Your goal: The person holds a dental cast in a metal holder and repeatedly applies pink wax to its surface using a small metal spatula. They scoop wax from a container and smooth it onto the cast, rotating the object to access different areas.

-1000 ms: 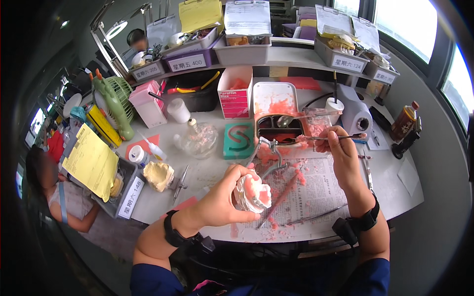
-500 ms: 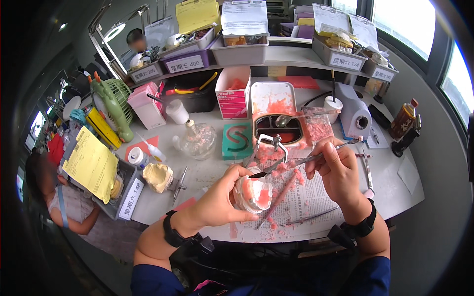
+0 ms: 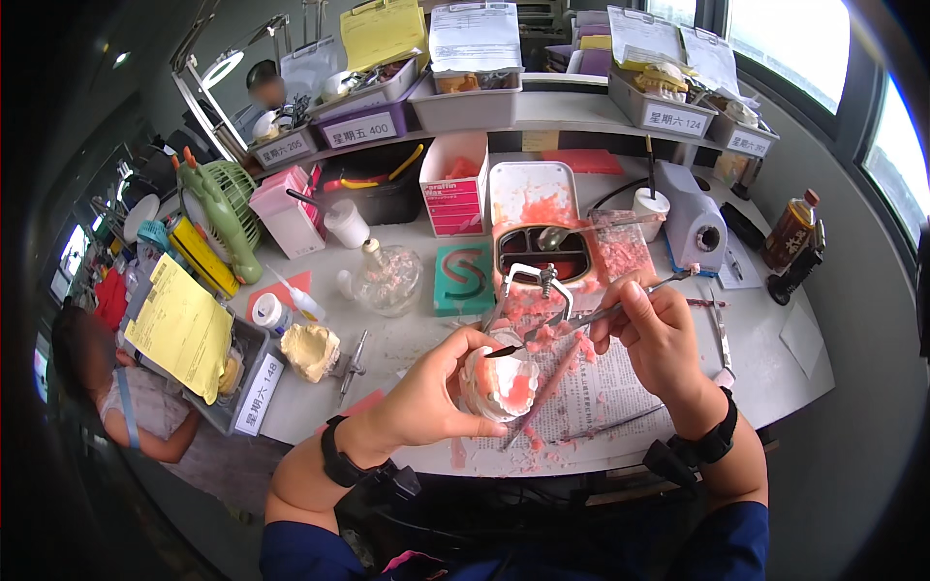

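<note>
My left hand (image 3: 423, 389) is closed round a white plaster dental model (image 3: 497, 407) with pink wax along its arch, held above the newspaper. In a pen-like grip, my right hand (image 3: 657, 334) has a metal wax spatula (image 3: 608, 311), slanting down to the left. Its dark blade lies at the model's far edge; whether it touches cannot be seen. A lump of pink wax sits on the spatula's other end. Just beyond the model stands a metal articulator frame (image 3: 544, 281); its link to the model is hidden.
Wax scraps litter the newspaper (image 3: 620, 397). Behind it sit a wax heater (image 3: 584, 254), a green block (image 3: 463, 279) and a glass burner (image 3: 389, 281). A yellowish plaster model (image 3: 309, 352) and a grey tray (image 3: 254, 363) lie left, a bottle (image 3: 792, 230) right. Another person (image 3: 145, 407) sits far left.
The spatula blade has shifted slightly down over the model's edge, and my right hand has edged slightly left. My left hand keeps its hold on the model.
</note>
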{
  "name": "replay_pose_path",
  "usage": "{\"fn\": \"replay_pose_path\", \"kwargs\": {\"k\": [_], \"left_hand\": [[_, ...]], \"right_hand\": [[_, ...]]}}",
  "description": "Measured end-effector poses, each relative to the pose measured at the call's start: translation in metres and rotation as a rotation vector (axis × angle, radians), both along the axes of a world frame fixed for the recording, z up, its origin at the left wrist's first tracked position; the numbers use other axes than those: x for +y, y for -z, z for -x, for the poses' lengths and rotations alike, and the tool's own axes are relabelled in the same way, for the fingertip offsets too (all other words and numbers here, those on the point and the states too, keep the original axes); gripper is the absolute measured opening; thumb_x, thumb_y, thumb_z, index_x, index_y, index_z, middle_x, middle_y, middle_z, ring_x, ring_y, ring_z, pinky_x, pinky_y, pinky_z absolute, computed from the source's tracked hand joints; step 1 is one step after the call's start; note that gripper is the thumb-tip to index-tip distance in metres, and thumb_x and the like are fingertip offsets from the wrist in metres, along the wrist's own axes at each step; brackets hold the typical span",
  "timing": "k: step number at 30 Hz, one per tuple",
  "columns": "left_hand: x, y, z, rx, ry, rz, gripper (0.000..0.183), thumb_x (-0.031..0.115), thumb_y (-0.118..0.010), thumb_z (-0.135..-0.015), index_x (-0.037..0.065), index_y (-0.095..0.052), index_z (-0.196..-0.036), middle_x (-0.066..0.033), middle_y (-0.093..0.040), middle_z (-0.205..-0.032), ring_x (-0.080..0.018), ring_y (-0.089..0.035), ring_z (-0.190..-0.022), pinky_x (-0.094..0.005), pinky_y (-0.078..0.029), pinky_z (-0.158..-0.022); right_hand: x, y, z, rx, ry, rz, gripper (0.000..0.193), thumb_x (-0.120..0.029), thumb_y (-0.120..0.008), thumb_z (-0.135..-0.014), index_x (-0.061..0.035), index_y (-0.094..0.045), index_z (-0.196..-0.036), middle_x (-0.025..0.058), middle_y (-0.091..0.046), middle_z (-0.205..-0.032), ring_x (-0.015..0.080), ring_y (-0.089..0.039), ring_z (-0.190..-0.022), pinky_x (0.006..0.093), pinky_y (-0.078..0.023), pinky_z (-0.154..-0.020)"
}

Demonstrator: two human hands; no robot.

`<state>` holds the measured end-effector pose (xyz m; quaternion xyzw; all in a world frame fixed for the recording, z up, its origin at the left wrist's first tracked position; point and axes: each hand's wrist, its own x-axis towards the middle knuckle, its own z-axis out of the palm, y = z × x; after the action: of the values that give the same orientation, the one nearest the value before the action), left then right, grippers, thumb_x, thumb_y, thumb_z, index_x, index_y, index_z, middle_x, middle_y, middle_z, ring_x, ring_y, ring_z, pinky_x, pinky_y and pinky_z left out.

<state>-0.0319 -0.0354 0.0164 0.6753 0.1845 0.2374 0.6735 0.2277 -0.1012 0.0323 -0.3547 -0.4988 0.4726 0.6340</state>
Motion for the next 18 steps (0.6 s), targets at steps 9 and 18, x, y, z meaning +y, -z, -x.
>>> {"fn": "replay_pose_path", "kwargs": {"k": [9, 18], "left_hand": [[0.0025, 0.0022, 0.0026, 0.059, -0.004, -0.040, 0.079, 0.001, -0.088, -0.059, 0.004, -0.044, -0.124, -0.0014, -0.051, -0.115, -0.0107, -0.050, -0.110, -0.0285, -0.040, -0.098], [0.0013, -0.0022, 0.0014, 0.059, -0.054, -0.234, 0.073, 0.009, -0.088, -0.057, 0.005, -0.053, -0.121, -0.0041, -0.038, -0.112, -0.0152, -0.046, -0.109, -0.0286, -0.040, -0.096]], "right_hand": [[0.0004, -0.0001, -0.0021, 0.056, 0.021, 0.017, 0.033, -0.026, -0.045, -0.102, 0.0045, -0.056, -0.093, 0.0140, -0.063, -0.076, 0.0190, -0.062, -0.066, 0.0300, -0.050, -0.062], [0.0003, -0.0035, -0.0076, 0.142, 0.072, -0.061, 0.031, -0.028, -0.044, -0.102, 0.0001, -0.055, -0.091, 0.0106, -0.059, -0.074, 0.0192, -0.061, -0.065, 0.0293, -0.048, -0.060]]}}
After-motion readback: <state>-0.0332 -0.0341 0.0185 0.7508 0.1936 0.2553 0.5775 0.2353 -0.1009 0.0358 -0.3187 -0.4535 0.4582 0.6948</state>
